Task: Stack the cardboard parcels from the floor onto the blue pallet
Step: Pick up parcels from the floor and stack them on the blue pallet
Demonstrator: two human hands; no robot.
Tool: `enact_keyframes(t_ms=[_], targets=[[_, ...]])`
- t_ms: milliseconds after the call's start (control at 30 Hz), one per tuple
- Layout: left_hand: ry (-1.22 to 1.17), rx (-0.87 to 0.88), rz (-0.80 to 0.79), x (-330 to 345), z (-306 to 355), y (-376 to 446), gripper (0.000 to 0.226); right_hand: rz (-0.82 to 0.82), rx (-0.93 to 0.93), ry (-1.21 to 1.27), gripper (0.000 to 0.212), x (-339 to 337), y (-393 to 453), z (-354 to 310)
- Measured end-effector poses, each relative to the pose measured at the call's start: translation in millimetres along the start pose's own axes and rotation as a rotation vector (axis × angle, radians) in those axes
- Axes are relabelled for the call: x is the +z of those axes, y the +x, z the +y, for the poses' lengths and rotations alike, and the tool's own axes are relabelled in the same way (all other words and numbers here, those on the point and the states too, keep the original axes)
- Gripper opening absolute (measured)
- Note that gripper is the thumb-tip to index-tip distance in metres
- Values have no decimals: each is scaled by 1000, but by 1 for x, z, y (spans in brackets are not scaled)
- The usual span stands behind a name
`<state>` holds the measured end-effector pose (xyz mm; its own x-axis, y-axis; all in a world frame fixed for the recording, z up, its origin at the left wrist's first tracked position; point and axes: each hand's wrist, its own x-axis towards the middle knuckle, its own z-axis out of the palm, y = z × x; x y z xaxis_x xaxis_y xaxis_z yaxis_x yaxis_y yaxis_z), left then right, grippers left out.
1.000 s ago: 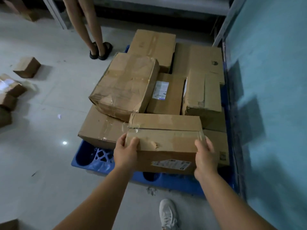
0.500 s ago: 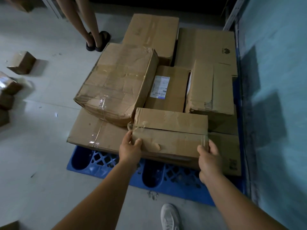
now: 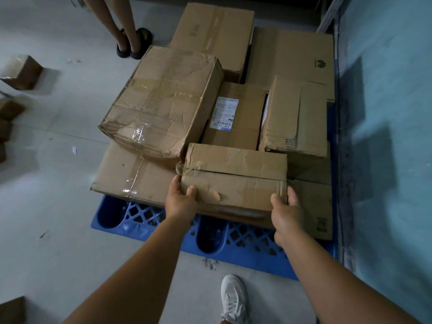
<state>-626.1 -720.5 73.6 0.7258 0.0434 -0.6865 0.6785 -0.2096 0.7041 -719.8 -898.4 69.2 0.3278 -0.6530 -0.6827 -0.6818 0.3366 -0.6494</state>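
Note:
A long taped cardboard parcel (image 3: 235, 176) lies on the flat boxes at the near edge of the blue pallet (image 3: 149, 220). My left hand (image 3: 181, 203) grips its left end, thumb over the top. My right hand (image 3: 286, 211) grips its right end the same way. Behind it sit a big crumpled box (image 3: 161, 101), a box with a white label (image 3: 236, 118) and a smaller taped box (image 3: 297, 118). Larger flat cartons (image 3: 292, 57) fill the back of the pallet.
Small parcels (image 3: 22, 72) lie on the grey floor at the left. Another person's legs in dark sandals (image 3: 134, 43) stand by the pallet's far left corner. A teal wall (image 3: 392, 136) borders the pallet on the right. My white shoe (image 3: 233, 298) is just before the pallet.
Both hands carried the long parcel forward and down onto the front flat boxes; its labelled front face is now out of sight. The view has moved closer to the pallet.

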Motion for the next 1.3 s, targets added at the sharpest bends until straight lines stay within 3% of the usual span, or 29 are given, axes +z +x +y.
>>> enact_keyframes(t_ms=[200,467,667,933,1300], targets=[[13,20,48,-25,10,-37,76,7,-55,-95,64,3,-48,-17],[-115,152,22,-99,42,-111,65,-46,-249,-31,60,21,-163,-47],[-172,274,27,-181,75,-171,54,-165,-378,-15,51,60,-282,-71],[-324,416,158,-304,110,-224,54,-397,-563,12,50,133,-422,-97],[-473,430,395,-442,133,-222,52,-695,-689,-131,53,266,-509,-127]])
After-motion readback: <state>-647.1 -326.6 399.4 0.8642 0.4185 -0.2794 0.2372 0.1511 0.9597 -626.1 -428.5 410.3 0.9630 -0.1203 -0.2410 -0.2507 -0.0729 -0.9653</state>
